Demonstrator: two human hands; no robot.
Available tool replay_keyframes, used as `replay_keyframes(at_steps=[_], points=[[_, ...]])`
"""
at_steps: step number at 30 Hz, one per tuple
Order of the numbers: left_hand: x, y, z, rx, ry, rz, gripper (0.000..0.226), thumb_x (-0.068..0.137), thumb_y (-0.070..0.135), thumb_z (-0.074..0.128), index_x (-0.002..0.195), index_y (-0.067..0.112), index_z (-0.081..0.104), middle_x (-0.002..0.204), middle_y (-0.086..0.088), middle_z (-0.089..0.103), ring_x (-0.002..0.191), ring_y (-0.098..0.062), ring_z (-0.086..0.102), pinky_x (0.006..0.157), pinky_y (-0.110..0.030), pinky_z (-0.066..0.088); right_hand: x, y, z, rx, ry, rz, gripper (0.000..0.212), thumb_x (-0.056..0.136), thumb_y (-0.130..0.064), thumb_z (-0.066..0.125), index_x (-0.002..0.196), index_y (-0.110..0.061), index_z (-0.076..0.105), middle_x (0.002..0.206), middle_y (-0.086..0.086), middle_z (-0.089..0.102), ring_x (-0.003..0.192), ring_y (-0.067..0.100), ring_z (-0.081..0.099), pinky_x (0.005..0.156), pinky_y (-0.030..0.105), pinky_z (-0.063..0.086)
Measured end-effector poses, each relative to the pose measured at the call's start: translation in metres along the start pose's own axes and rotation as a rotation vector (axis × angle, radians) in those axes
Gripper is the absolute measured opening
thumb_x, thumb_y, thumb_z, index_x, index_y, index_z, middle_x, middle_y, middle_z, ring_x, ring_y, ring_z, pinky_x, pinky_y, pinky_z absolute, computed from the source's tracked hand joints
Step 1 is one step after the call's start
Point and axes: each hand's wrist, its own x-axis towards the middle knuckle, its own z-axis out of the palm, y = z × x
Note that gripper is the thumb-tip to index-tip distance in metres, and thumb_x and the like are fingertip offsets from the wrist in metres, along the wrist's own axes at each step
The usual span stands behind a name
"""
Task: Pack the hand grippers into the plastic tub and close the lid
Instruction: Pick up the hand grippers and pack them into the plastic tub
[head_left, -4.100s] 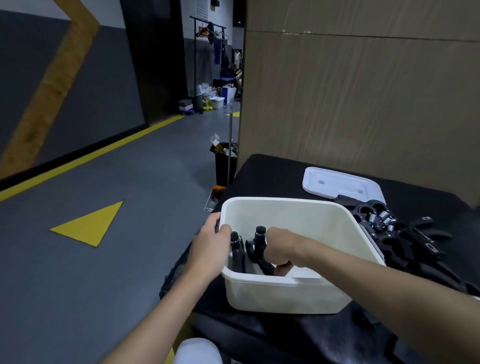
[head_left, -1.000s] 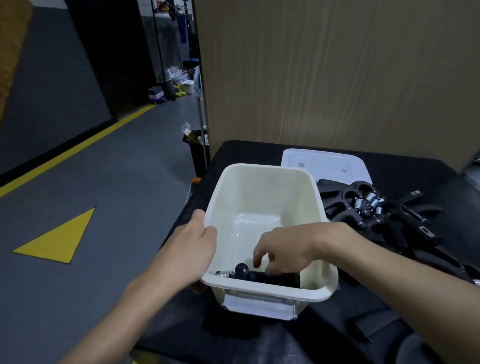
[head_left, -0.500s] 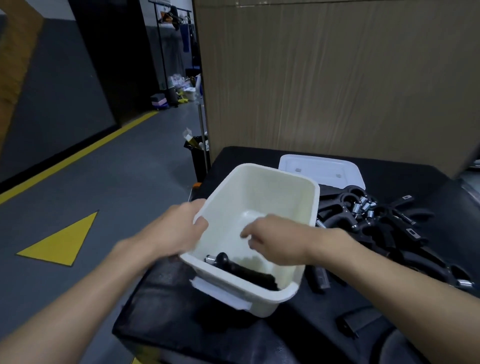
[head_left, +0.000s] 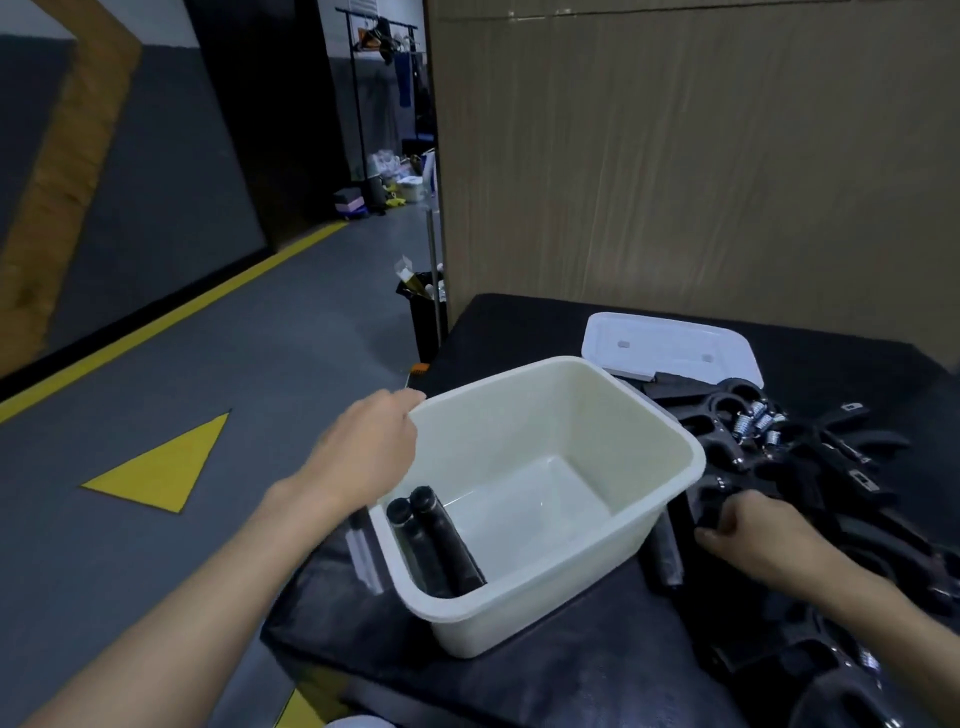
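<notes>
The white plastic tub (head_left: 654, 415) stands open on the black table, turned at an angle. One black hand gripper (head_left: 441, 551) lies inside against its near-left wall. My left hand (head_left: 371, 449) is pressed on the tub's left side, fingertips at the rim corner. My right hand (head_left: 748, 535) is right of the tub, fingers curled around a black hand gripper (head_left: 706, 506) at the edge of a pile of hand grippers (head_left: 810, 452). The white lid (head_left: 670, 345) lies flat behind the tub.
A black handle (head_left: 662, 558) lies on the table (head_left: 571, 675) against the tub's right wall. A wooden panel wall (head_left: 675, 156) rises behind the table. A black bin (head_left: 423, 312) stands on the grey floor off the table's far-left corner.
My right hand has left the tub and moved right onto the pile of grippers. The tub has turned and sits flatter, with the gripper left inside. My left hand stays at the tub's left side.
</notes>
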Motion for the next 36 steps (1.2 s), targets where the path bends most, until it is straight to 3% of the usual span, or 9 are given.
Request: replay_keyframes(at_steps=[4,7,12,15,18,20,25,29,36], points=[[-0.020,-0.002,0.008,-0.206,0.146,-0.146,0.042,0.096,0.012,0.031,0.119,0.030,0.061,0.101,-0.003,0.059,0.089,-0.023,0.055,0.072,-0.035,0.048,-0.002,0.002,0.018,-0.012,0.186,-0.063,0.047,0.081,-0.039,0.072,0.083,-0.014,0.032,0.084,0.009,0.059,0.092,0.037,0.063,0.064,0.035,0.037],[-0.019,-0.002,0.008,-0.263,0.138,-0.160,0.048,0.092,0.004,0.029,0.113,0.031,0.063,0.087,0.002,0.065,0.065,-0.015,0.052,0.052,-0.026,0.039,-0.006,0.004,0.029,-0.078,0.204,-0.090,0.052,0.078,-0.045,0.073,0.084,-0.018,0.029,0.082,0.007,0.058,0.088,0.036,0.062,0.062,0.036,0.036],[-0.008,-0.006,0.002,-0.273,0.071,-0.087,0.054,0.088,0.000,0.028,0.103,0.036,0.065,0.095,0.004,0.070,0.082,-0.023,0.065,0.070,-0.037,0.054,-0.014,0.010,0.031,0.077,0.304,-0.051,0.044,0.075,-0.021,0.075,0.081,-0.013,0.033,0.068,0.006,0.056,0.067,0.036,0.053,0.056,0.038,0.033],[-0.008,0.000,0.002,-0.350,0.064,-0.080,0.050,0.092,0.004,0.031,0.113,0.032,0.067,0.096,0.003,0.071,0.061,-0.012,0.059,0.056,-0.027,0.049,-0.018,0.018,0.021,0.221,0.303,-0.007,0.038,0.069,-0.014,0.082,0.087,-0.012,0.049,0.074,0.011,0.059,0.068,0.031,0.051,0.060,0.036,0.036],[-0.021,0.004,0.002,-0.357,0.120,-0.113,0.045,0.096,0.016,0.040,0.139,0.021,0.052,0.130,-0.001,0.058,0.102,-0.007,0.057,0.083,-0.019,0.040,-0.023,0.030,-0.002,0.174,0.362,-0.037,0.028,0.065,-0.009,0.088,0.086,-0.010,0.069,0.085,0.017,0.065,0.080,0.035,0.060,0.068,0.034,0.039],[-0.036,0.005,0.002,-0.297,0.084,-0.126,0.053,0.096,0.024,0.044,0.148,0.019,0.036,0.145,0.004,0.041,0.120,-0.010,0.043,0.092,-0.025,0.032,-0.030,0.035,-0.022,0.145,0.399,-0.046,0.029,0.067,-0.014,0.087,0.092,-0.010,0.073,0.088,0.016,0.069,0.086,0.036,0.063,0.069,0.035,0.041],[-0.058,0.011,0.008,-0.282,0.011,-0.136,0.061,0.098,0.025,0.042,0.154,0.018,0.019,0.151,0.009,0.024,0.102,-0.008,0.040,0.084,-0.025,0.032,-0.042,0.031,-0.069,0.236,0.579,-0.037,0.023,0.076,-0.023,0.081,0.075,-0.024,0.058,0.068,0.006,0.058,0.069,0.027,0.053,0.062,0.035,0.041],[-0.051,0.008,0.011,-0.343,0.086,-0.141,0.055,0.100,0.015,0.035,0.154,0.011,0.023,0.156,0.006,0.026,0.108,-0.002,0.032,0.086,-0.016,0.024,-0.053,0.024,-0.086,0.467,0.757,-0.104,0.028,0.070,-0.058,0.067,0.079,-0.037,0.052,0.073,-0.010,0.057,0.077,0.024,0.060,0.065,0.036,0.049],[-0.042,0.002,0.019,-0.361,0.125,-0.147,0.053,0.101,0.012,0.030,0.155,0.011,0.027,0.160,0.006,0.026,0.144,-0.013,0.026,0.104,-0.016,0.019,-0.079,-0.087,-0.092,0.537,0.398,-0.356,0.030,0.066,-0.035,0.076,0.080,-0.020,0.053,0.072,0.004,0.072,0.073,0.025,0.070,0.070,0.046,0.057]])
